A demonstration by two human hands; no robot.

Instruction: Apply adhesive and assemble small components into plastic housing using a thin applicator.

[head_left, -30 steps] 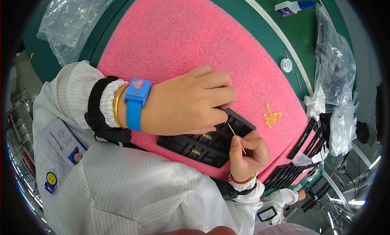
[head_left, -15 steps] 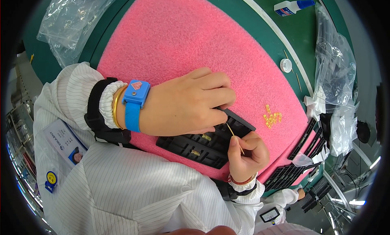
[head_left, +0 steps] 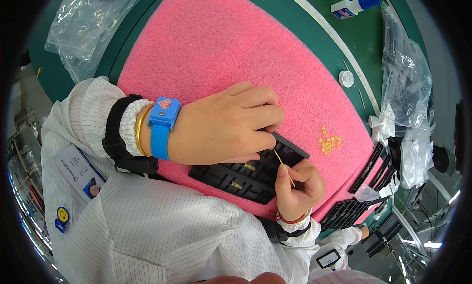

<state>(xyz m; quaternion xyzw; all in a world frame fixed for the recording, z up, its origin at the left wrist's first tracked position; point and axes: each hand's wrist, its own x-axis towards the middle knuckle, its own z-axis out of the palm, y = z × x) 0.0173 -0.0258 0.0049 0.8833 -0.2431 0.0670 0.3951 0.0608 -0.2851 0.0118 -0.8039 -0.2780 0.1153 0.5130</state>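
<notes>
A black ribbed plastic part lies tilted on the pink foam mat, with small yellowish pieces in its recesses. My left hand, wearing a blue wrist strap, covers the upper left of this part. Its fingers are bent over the far edge, and their tips are partly hidden. Between thumb and fingers, my right hand pinches a thin wooden toothpick. The toothpick's far end points into the black part, close to my left fingertips; whether it touches is unclear.
Small yellow pieces lie loose on the pink foam mat. A glue bottle, a white cap and thin sticks rest on the green table. Clear plastic bags lie at right; more black parts are at lower right.
Almost nothing differs. Both hands, the toothpick and the black plastic part keep nearly the same places, with only a very slight shift of my left hand.
</notes>
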